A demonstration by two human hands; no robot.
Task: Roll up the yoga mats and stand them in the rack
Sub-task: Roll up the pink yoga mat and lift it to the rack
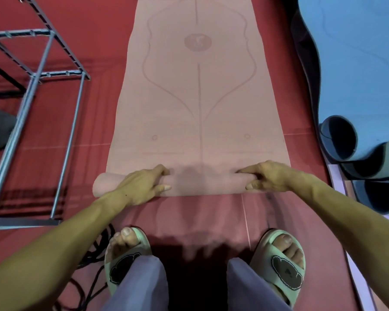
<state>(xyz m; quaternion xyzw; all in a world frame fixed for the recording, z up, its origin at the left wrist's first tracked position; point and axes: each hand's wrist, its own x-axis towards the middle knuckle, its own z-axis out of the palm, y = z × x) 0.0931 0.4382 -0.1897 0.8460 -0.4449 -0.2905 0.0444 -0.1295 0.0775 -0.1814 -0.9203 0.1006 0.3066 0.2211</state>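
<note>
Right now both hands curl over the short roll at the near end of the long pink printed yoga mat — left hand toward the 9 o'clock side, right hand toward 3 o'clock — with most of the mat flat on the red floor toward 12 o'clock. It looks soft, springy and light, likely to loosen, so an even spread grip seems wise. The grey metal-tube rack at 10 o'clock is cut off — its slots unseen.
</note>
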